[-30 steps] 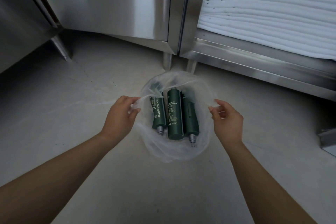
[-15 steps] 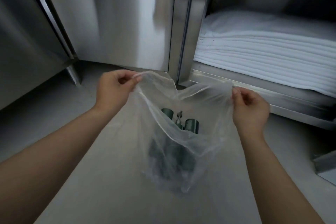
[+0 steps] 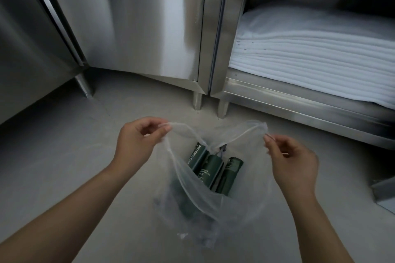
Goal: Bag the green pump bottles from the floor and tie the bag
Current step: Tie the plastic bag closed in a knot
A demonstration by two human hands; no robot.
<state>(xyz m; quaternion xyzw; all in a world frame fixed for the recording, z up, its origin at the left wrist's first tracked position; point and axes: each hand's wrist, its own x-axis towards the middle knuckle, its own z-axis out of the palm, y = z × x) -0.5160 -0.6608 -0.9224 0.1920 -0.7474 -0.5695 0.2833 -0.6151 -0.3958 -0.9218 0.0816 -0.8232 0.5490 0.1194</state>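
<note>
A clear plastic bag [image 3: 192,205] hangs open between my hands above the grey floor. Inside it stand three dark green pump bottles [image 3: 213,172], side by side, their tops toward me and a grey pump head showing between them. My left hand [image 3: 139,141] pinches the bag's left rim between thumb and fingers. My right hand [image 3: 292,162] pinches the right rim, where the plastic is stretched into a thin strip. The lower part of the bottles is blurred behind the plastic.
Stainless steel cabinets [image 3: 139,28] stand on short legs right behind the bag. An open shelf on the right holds a stack of folded white towels [image 3: 316,53]. A metal piece [image 3: 384,192] lies at the right edge of the floor [image 3: 53,156].
The bag lay flat on the floor a second ago with the bottles lying in it. Both hands lifted it by the rim, and the bottles now hang upright inside it.
</note>
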